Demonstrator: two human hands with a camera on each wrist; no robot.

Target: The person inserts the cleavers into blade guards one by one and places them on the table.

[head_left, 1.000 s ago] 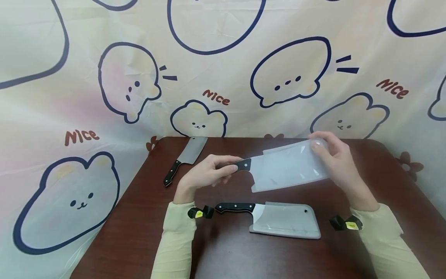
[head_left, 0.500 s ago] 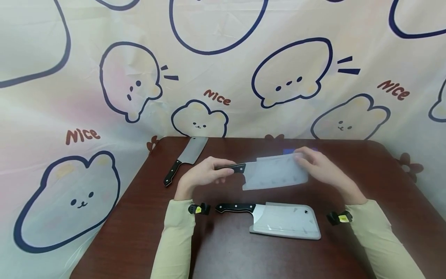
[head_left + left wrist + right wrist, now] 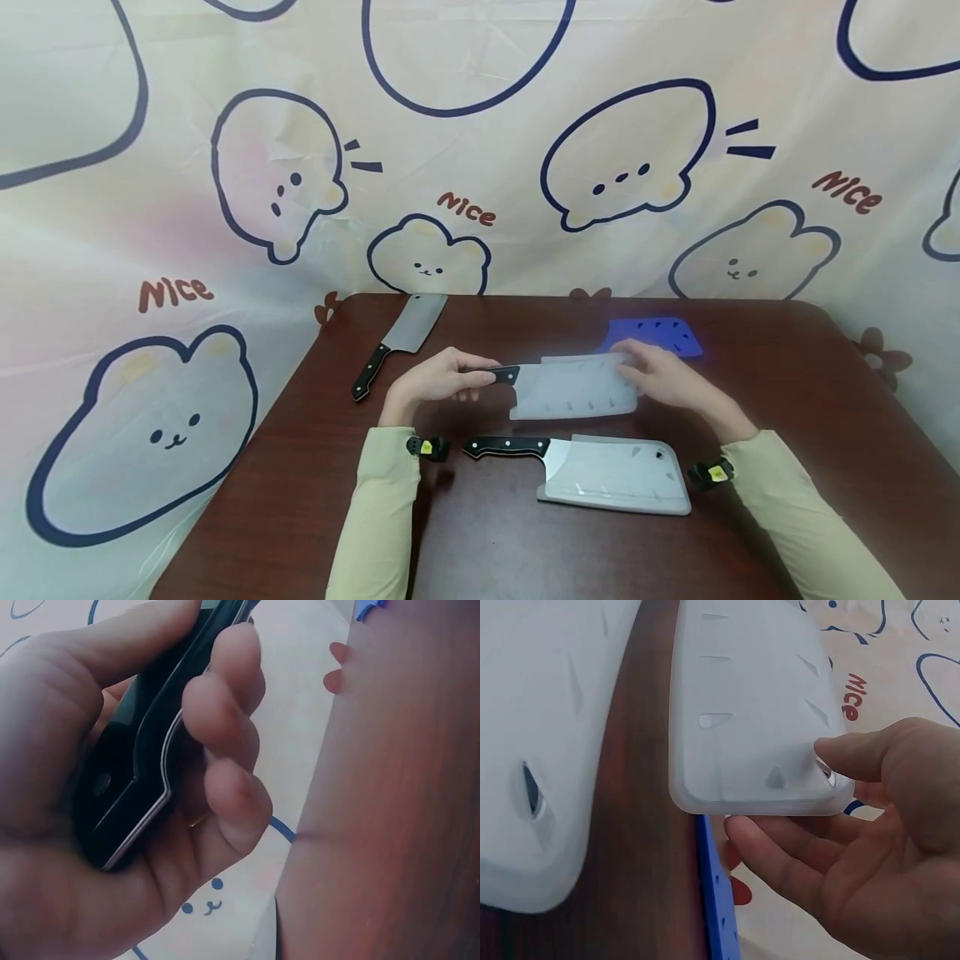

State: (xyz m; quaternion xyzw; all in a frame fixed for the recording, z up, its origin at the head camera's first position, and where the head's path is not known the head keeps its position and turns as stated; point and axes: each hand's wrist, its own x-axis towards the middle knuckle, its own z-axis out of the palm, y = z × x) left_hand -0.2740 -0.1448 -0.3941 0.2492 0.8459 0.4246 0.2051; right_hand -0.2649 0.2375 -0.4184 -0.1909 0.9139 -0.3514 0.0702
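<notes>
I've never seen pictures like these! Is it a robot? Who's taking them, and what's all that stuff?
No robot here, just a person's two bare hands. The wide picture comes from a camera on the person's head. A small black left wrist camera and a small black right wrist camera take the close-ups.

The left hand holds a black-handled metal cleaver, a big flat knife. The right hand pinches the end of its cloudy white plastic cover.

On the dark brown table lie a bare-bladed cleaver with a black handle, another black-handled cleaver in a second cloudy white cover, and a flat blue plastic piece with small holes.
</notes>
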